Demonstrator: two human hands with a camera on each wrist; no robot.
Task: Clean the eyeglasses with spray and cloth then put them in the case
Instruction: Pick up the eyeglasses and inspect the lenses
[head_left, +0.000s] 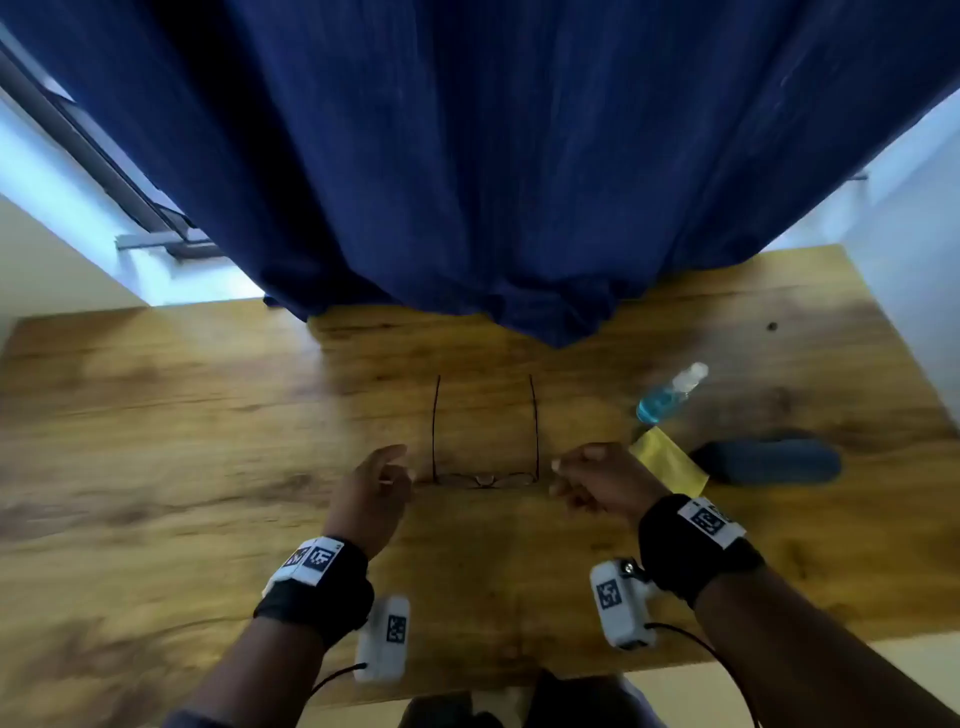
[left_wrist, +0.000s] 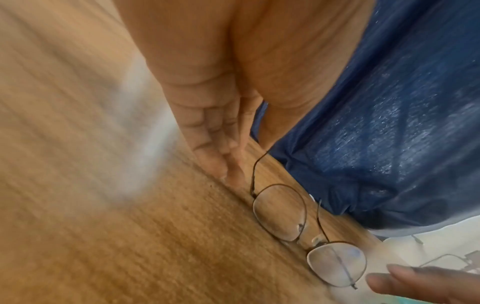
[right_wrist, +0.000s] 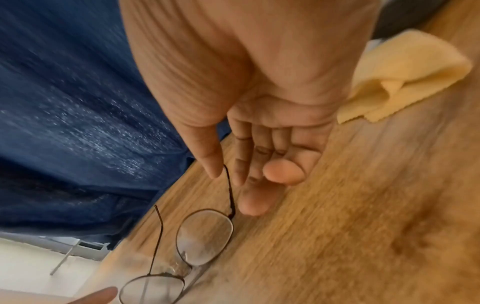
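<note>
Thin dark wire-framed eyeglasses (head_left: 485, 478) lie on the wooden table (head_left: 156, 415), temples unfolded and pointing away from me. The left hand (head_left: 402, 467) hovers at the frame's left hinge with relaxed fingers that hold nothing. At the right hinge the right hand (head_left: 558, 475) is also loose. In the left wrist view the glasses (left_wrist: 280, 214) lie just past the left hand (left_wrist: 241, 160). In the right wrist view the right hand (right_wrist: 226, 173) has thumb and forefinger on either side of a temple of the glasses (right_wrist: 205, 236), with no clear pinch. A blue-liquid spray bottle (head_left: 670, 392), a yellow cloth (head_left: 670, 460) and a dark blue case (head_left: 769, 462) lie to the right.
A dark blue curtain (head_left: 493, 182) hangs over the table's far edge, its hem just behind the temple tips. The yellow cloth (right_wrist: 402, 78) lies folded close behind the right wrist. A window rail and pale wall stand at the far left.
</note>
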